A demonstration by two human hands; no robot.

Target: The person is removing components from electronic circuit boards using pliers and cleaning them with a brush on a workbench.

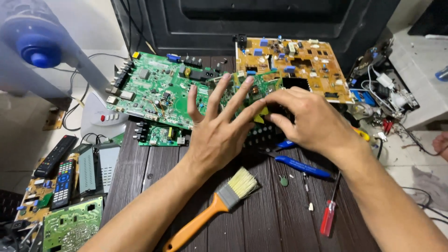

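Note:
My left hand rests with fingers spread over a small green circuit board that sits above a black ribbed part. My right hand pinches the same board from the right, its fingertips meeting my left thumb near a yellow component. A large green circuit board lies to the left and a tan circuit board behind the hands.
On the dark slatted table lie an orange-handled brush, blue-handled pliers and a red-handled screwdriver. Remote controls and more boards sit at left. A fan stands far left; tangled wires at right.

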